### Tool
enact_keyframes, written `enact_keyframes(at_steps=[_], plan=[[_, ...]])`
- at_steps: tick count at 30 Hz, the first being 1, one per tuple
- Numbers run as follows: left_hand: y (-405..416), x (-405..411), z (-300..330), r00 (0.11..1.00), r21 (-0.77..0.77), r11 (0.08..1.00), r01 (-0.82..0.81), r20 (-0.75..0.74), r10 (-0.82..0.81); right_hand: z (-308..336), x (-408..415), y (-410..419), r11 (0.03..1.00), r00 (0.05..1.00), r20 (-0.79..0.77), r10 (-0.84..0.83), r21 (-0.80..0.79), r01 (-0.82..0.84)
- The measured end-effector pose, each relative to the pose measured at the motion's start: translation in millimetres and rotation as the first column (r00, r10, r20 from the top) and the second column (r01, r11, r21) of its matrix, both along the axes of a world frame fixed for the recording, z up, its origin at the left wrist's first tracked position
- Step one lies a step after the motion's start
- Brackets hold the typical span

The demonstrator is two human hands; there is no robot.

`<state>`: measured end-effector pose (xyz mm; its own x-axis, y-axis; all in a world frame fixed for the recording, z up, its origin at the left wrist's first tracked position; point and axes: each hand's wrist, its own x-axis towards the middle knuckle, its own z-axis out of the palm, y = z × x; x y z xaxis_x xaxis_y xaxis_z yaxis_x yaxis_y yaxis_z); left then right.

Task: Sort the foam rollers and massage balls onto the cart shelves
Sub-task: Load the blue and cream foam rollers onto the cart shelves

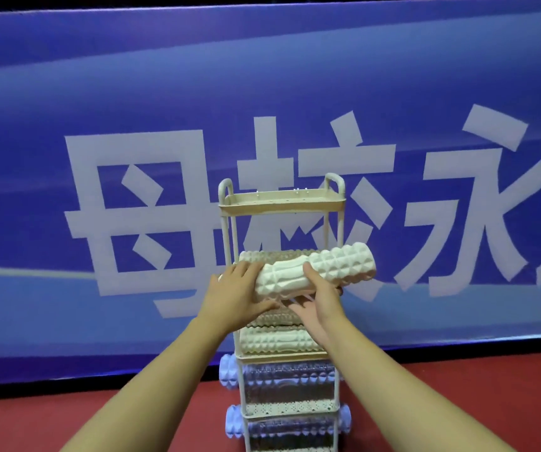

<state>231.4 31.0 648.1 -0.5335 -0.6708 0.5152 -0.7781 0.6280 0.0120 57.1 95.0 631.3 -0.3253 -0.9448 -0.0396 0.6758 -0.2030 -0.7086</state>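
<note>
A white ridged foam roller point(331, 269) hangs tilted in front of the cart's second shelf, its right end higher. My right hand point(319, 293) grips it from below, thumb over the top. My left hand point(238, 288) touches its left end with fairly straight fingers. The beige tiered cart point(282, 208) has nothing on its top tray. Another white roller point(275, 256) lies on the second shelf behind the held one. More white rollers point(272, 342) fill the third shelf. Pale blue rollers point(229, 371) lie on the lower shelves, their ends sticking out sideways.
A large blue banner point(132, 125) with white characters stands close behind the cart. Red floor point(99, 419) spreads on both sides of the cart. No massage balls are in view.
</note>
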Motion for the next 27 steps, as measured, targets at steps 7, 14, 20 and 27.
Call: enact_keyframes(at_steps=[7, 14, 20, 27], plan=[[-23.2, -9.9, 9.4, 0.996, -0.084, 0.996, -0.024, 0.080, 0.030, 22.9, -28.2, -3.1, 0.909, 0.718, -0.686, -0.118, 0.216, 0.356], [-58.7, 3.3, 7.5, 1.000, -0.070, 0.998, -0.002, -0.009, 0.001, 33.7, -48.9, -34.2, 0.861, -0.557, -0.825, -0.095, -0.348, 0.370], [-87.0, 13.2, -1.6, 0.990, -0.167, 0.981, 0.097, 0.116, -0.078, 62.7, -69.7, -61.6, 0.976, -0.889, -0.441, -0.120, -0.214, -0.026], [-110.5, -4.7, -15.4, 0.980, -0.147, 0.969, 0.196, 0.045, -0.192, 56.6, -71.1, -78.2, 0.997, -0.851, -0.523, -0.056, -0.074, -0.020]])
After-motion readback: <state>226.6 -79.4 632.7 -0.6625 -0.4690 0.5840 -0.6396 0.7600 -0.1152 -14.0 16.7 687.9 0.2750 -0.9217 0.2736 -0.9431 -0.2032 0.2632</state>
